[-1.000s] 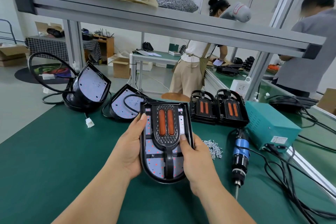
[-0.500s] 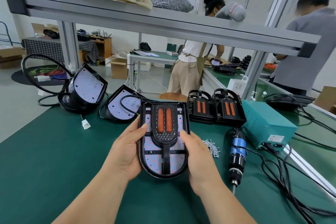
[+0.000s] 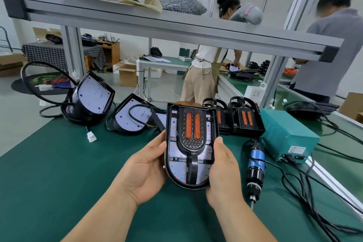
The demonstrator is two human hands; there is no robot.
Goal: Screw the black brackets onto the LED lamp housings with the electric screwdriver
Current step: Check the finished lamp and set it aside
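Observation:
I hold an LED lamp housing [image 3: 175, 167] upright above the green table, its white LED board facing me. A black bracket [image 3: 193, 143] with two orange strips lies in it. My left hand [image 3: 146, 169] grips the housing's left edge, and my right hand [image 3: 224, 171] grips its right edge. The electric screwdriver [image 3: 255, 165], blue and black, lies on the table just right of my right hand, tip toward me. Two bare housings [image 3: 129, 118] with cables lean at the back left. Finished housings with brackets [image 3: 245, 118] stand behind the held one.
A teal power box [image 3: 288, 139] sits right of the screwdriver, with black cables [image 3: 302, 188] trailing over the green table [image 3: 49, 173]. An aluminium shelf beam [image 3: 157, 25] crosses overhead, carrying a bag of screws [image 3: 176, 2]. Two people work at benches behind.
I have lifted the housing slightly and tilted it more upright toward me. The small heap of loose screws beside the screwdriver is now hidden behind my right hand.

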